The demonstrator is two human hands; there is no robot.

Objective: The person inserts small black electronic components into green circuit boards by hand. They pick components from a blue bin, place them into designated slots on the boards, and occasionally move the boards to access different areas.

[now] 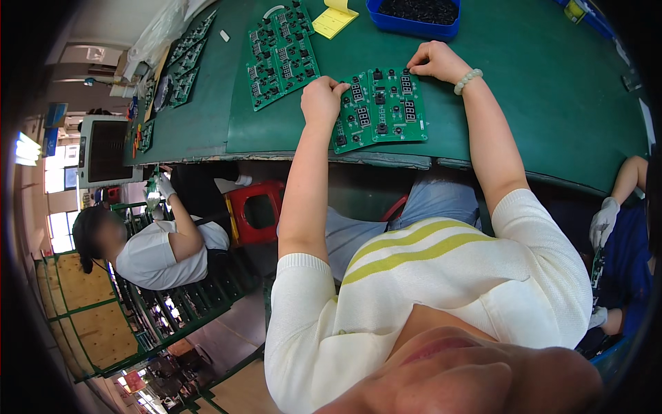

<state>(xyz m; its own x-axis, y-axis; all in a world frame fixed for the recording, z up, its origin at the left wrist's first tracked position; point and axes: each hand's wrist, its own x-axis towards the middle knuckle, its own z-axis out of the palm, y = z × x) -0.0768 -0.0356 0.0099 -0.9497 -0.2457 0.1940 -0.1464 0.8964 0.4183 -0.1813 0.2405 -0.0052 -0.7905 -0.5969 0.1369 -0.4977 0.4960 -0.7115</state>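
Hands [321, 99] [434, 61] press green circuit board [381, 109]; bench [538, 103] beneath.

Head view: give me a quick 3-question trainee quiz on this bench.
1. True or false: the left hand rests at the left edge of the green circuit board panel.
2. What sits in the blue tray at the far side of the green mat?
A. small black parts
B. yellow notes
C. white gloves
3. Fill in: on the wrist by the right hand is a ____ bead bracelet.

Key:
1. True; the left hand is closed at that edge.
2. A.
3. White (pale); the right hand's fingertips touch the panel's far edge.
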